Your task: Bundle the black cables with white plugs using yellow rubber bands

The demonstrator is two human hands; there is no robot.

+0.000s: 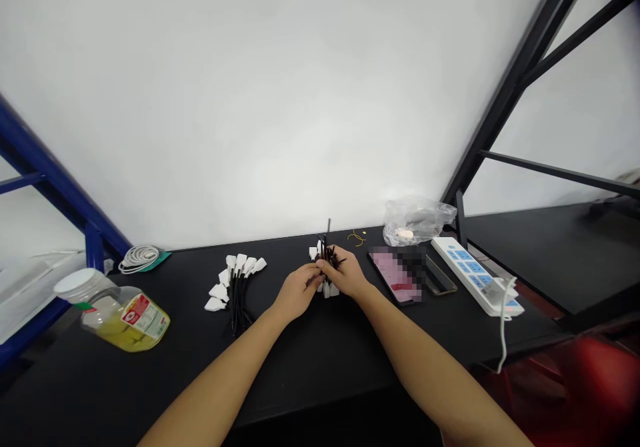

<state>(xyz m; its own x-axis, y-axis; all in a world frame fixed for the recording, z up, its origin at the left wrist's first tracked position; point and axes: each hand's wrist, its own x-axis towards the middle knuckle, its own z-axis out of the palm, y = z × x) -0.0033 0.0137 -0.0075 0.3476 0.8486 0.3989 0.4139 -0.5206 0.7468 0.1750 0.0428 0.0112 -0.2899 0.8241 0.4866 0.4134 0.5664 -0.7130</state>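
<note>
Forearms (215,384) inward, hands (345,274) around black cables (327,255)

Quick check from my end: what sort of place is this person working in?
Probably a small electronics or cable assembly workshop, though I can't be certain. Black cables with white plugs lie on a black bench top, a white power strip with blue panels sits nearby, and blue steel rack framing stands at the bench's end.
</note>
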